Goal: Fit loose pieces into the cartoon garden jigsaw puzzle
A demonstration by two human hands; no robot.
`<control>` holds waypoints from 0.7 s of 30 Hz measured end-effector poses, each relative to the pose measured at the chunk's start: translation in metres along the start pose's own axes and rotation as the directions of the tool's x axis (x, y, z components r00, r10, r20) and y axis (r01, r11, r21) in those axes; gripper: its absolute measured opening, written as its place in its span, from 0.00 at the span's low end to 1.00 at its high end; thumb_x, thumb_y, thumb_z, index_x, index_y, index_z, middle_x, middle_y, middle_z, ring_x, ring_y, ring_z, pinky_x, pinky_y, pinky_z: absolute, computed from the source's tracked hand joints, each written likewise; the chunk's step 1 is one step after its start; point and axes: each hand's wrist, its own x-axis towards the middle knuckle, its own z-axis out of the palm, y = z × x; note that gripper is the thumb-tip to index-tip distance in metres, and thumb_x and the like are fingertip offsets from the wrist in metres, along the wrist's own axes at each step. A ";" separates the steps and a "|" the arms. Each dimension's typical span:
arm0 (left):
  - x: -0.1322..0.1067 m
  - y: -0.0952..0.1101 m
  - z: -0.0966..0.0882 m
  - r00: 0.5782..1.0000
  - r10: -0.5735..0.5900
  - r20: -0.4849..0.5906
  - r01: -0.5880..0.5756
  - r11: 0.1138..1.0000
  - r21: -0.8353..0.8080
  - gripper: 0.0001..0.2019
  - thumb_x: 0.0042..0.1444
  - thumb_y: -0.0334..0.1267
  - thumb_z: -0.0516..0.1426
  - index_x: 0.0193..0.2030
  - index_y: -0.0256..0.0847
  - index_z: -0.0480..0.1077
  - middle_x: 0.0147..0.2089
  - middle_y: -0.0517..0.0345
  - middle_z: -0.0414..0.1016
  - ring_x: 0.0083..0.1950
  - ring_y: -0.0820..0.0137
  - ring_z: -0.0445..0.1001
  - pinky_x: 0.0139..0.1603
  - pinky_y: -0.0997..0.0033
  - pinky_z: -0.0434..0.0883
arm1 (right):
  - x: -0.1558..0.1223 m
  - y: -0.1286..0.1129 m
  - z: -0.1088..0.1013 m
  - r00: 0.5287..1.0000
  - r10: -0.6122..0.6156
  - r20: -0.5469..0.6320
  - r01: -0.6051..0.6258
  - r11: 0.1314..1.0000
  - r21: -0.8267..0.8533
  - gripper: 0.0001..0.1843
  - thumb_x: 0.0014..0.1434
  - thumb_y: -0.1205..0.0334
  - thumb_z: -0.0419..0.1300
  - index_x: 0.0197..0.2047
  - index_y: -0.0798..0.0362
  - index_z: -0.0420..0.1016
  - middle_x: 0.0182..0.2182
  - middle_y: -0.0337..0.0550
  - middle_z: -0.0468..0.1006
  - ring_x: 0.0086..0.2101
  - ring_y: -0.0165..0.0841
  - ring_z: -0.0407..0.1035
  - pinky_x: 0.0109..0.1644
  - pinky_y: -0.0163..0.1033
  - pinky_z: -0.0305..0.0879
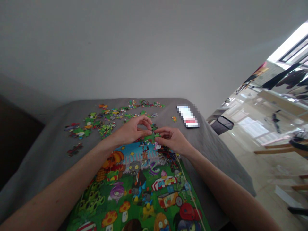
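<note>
A cartoon jigsaw puzzle (141, 179) with plants and zombies lies in front of me. At its far edge my left hand (134, 130) curls in from the left, thumb and fingers closed in a pinch on a small green puzzle piece (150, 138). My right hand (174, 139) meets it from the other side, its thumb and forefinger pinched at the same green area. The fingertips of both hands nearly touch, and they partly hide the piece. Dark puzzle pieces (168, 153) lie beneath my right hand, along the picture's upper right.
Loose puzzle pieces (106, 115) are scattered over the grey cloth (55, 141) at the back and left. One orange piece (174, 119) lies apart, near a phone (188, 116) with a lit, blurred screen. A pale wall (134, 51) rises behind. Tiled floor (250, 147) shows at right.
</note>
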 end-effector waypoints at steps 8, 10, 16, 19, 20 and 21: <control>0.001 -0.002 -0.003 0.999 0.033 0.013 -0.033 0.999 0.032 0.17 0.52 0.44 0.65 0.45 0.41 0.68 0.41 0.58 0.74 0.37 0.70 0.73 0.37 0.69 0.71 | 0.000 0.000 -0.001 1.000 0.004 0.001 -0.004 1.000 0.005 0.17 0.52 0.58 0.69 0.45 0.53 0.79 0.30 0.38 0.81 0.28 0.29 0.73 0.35 0.37 0.67; 0.000 -0.001 -0.003 1.000 0.015 0.018 -0.015 1.000 0.015 0.17 0.53 0.44 0.65 0.45 0.41 0.68 0.42 0.58 0.74 0.33 0.73 0.71 0.34 0.71 0.70 | 0.000 0.000 -0.001 1.000 0.002 0.002 -0.001 1.000 -0.015 0.17 0.52 0.57 0.69 0.45 0.53 0.79 0.29 0.37 0.80 0.28 0.29 0.72 0.34 0.37 0.67; -0.002 0.005 -0.002 1.000 0.025 0.018 -0.025 1.000 0.019 0.15 0.53 0.43 0.64 0.43 0.39 0.69 0.44 0.57 0.73 0.32 0.75 0.70 0.31 0.75 0.68 | 0.001 0.002 -0.003 1.000 -0.006 0.015 0.006 1.000 -0.017 0.19 0.52 0.56 0.69 0.46 0.54 0.78 0.30 0.38 0.79 0.28 0.29 0.72 0.34 0.37 0.66; -0.004 0.008 -0.004 0.998 0.002 0.055 -0.003 1.000 0.014 0.15 0.52 0.42 0.64 0.44 0.39 0.69 0.47 0.55 0.72 0.32 0.77 0.70 0.28 0.77 0.67 | 0.001 0.003 -0.003 1.000 -0.008 0.012 0.008 1.000 -0.017 0.19 0.52 0.56 0.69 0.46 0.54 0.78 0.29 0.38 0.80 0.28 0.29 0.72 0.34 0.37 0.66; -0.004 0.009 -0.005 0.997 -0.015 0.080 0.014 1.000 0.006 0.16 0.52 0.42 0.64 0.45 0.39 0.69 0.48 0.55 0.72 0.31 0.77 0.70 0.28 0.77 0.66 | 0.001 0.003 -0.003 1.000 -0.013 0.007 0.013 1.000 -0.011 0.19 0.52 0.56 0.69 0.46 0.54 0.78 0.29 0.38 0.80 0.28 0.29 0.72 0.34 0.37 0.66; -0.005 0.009 -0.006 0.994 -0.034 0.107 0.035 0.999 -0.003 0.17 0.52 0.42 0.64 0.45 0.39 0.68 0.49 0.55 0.72 0.32 0.77 0.71 0.27 0.77 0.66 | 0.001 0.003 -0.003 1.000 -0.022 -0.002 0.022 1.000 -0.001 0.18 0.53 0.56 0.69 0.46 0.54 0.78 0.30 0.39 0.80 0.28 0.29 0.72 0.35 0.37 0.67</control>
